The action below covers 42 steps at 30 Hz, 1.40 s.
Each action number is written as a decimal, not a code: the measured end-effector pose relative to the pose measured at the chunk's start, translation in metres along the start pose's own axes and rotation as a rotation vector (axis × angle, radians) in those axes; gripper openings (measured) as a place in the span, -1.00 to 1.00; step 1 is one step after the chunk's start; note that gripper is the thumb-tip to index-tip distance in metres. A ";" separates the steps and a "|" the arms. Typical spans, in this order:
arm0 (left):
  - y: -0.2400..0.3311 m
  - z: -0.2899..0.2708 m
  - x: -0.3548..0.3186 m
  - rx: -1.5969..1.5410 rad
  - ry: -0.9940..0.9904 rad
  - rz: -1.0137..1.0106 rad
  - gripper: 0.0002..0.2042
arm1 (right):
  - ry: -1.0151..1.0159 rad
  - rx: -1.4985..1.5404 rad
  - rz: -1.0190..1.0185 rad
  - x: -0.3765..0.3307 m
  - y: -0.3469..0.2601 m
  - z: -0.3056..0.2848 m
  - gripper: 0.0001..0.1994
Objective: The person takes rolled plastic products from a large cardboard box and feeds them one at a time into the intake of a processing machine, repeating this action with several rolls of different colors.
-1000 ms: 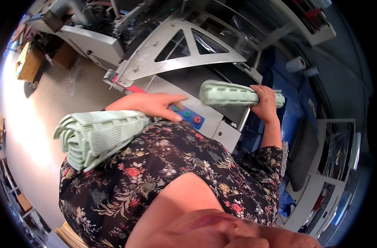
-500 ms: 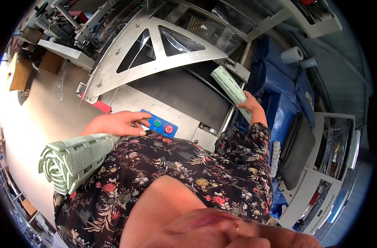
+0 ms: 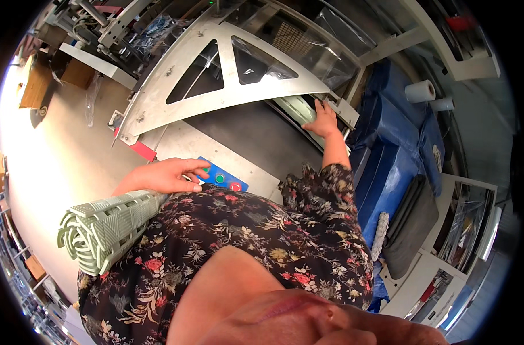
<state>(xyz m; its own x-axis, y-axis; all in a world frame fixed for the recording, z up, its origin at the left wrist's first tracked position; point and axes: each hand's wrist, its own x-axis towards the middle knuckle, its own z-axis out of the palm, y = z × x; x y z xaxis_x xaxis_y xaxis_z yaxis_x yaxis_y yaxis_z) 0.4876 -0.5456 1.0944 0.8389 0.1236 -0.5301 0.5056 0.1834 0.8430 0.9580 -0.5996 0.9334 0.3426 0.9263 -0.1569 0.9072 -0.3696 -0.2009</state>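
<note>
My left hand (image 3: 170, 174) reaches over the edge of a blue control panel (image 3: 217, 177), fingers stretched and slightly apart by its green buttons. Under my left forearm, against my side, a rolled pale-green ribbed plastic mat (image 3: 109, 227) is tucked. My right hand (image 3: 324, 119) stretches away with fingers spread, touching the near end of a second pale-green mat roll (image 3: 296, 109). That roll lies inside the machine beneath its white hinged frame (image 3: 228, 69), which hides its far part. Dark flat bed (image 3: 244, 138) of the machine lies left of it.
Blue plastic-covered bundles (image 3: 388, 155) stand to the right, with a white film roll (image 3: 420, 91) on top. Dark folded sheets (image 3: 411, 224) lie nearer me. Wooden boxes (image 3: 35, 83) and other machinery are at the far left. A red corner piece (image 3: 142, 150) juts from the machine.
My right hand has moved forward and left, carrying the second roll under the white frame. Its fingers have spread from their grip. The left hand and tucked roll have barely moved.
</note>
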 end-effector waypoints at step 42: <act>-0.011 0.003 -0.008 -0.029 0.038 0.039 -0.39 | 0.403 1.963 0.749 -0.048 -0.016 0.043 -0.93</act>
<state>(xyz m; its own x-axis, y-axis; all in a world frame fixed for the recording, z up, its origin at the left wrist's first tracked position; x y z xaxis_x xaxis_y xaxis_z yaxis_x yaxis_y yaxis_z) 0.4762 -0.5517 1.0896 0.8492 0.1676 -0.5008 0.4666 0.2059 0.8602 0.9169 -0.6418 0.9026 0.6863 0.4688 -0.5561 -0.6625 0.0874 -0.7439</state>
